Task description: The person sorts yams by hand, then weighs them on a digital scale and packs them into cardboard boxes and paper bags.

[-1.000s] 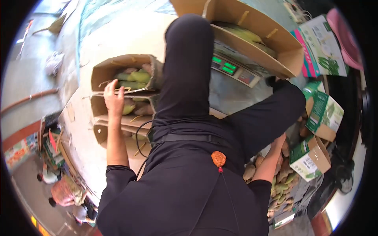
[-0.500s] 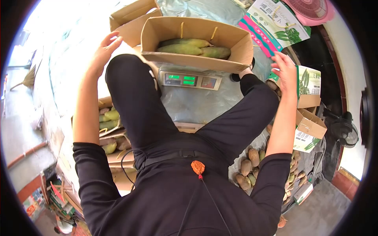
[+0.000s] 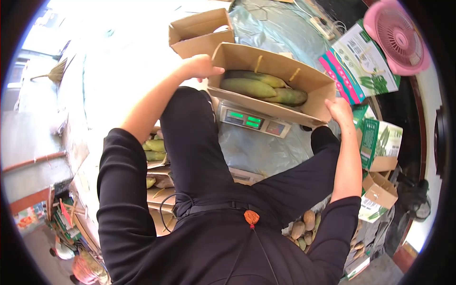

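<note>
An open cardboard box [image 3: 280,109] with yellow cord handles holds several long green radishes [image 3: 249,87]. My left hand [image 3: 202,66] is closed on the box's left end, thumb over the rim. At the opposite end, my right hand [image 3: 339,110] grips the edge, its fingers partly hidden by the cardboard. Just below the box's near wall a digital scale [image 3: 266,124] shows lit green digits. Whether the box rests on the scale's plate cannot be seen, since the box covers that part.
Behind stands another open cardboard box [image 3: 202,42]. At the right lie a printed carton [image 3: 363,61], a pink fan [image 3: 396,35] and more green-white cartons [image 3: 382,142]. Loose radishes [image 3: 304,225] lie by my right leg; boxes of radishes [image 3: 156,149] stand on my left.
Both hands have come in from beside the box and taken hold of its two ends. The view has shifted, so the whole scene sits further right and lower.
</note>
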Demonstrator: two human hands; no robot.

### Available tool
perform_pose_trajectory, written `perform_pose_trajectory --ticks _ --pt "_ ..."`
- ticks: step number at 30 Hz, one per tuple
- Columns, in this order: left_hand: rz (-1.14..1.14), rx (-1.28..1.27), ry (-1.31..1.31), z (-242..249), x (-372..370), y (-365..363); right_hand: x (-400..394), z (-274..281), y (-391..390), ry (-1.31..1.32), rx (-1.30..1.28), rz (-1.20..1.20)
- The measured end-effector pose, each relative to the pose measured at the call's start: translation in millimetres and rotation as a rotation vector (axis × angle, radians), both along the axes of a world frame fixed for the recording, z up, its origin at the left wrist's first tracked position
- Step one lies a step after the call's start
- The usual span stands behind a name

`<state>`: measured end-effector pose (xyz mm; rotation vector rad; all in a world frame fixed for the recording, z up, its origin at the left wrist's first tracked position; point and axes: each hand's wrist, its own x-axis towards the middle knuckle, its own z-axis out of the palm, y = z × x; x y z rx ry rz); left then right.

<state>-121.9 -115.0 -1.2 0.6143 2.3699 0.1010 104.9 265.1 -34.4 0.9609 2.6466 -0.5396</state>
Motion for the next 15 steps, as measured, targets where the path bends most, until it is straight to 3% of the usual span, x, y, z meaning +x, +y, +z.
perform_pose_trajectory --ticks 6,8,10,12,15 --pt "0.103 0.089 0.072 -15 -14 -29 -26 21 -10 0.091 0.048 0.114" --pt "0.215 0.243 0.052 -32 -26 -53 -42 35 -22 0.152 -0.005 0.094" --pt "0.322 0.278 0.101 -35 -31 -85 -65 52 -50 0.145 -0.016 0.149" --pt "0.454 0.425 -0.03 -40 -44 -129 -91 53 -72 0.203 -0.12 0.208" --pt "0.536 0.415 0.059 -29 -51 -196 -127 59 -132 0.239 -0.074 0.374"
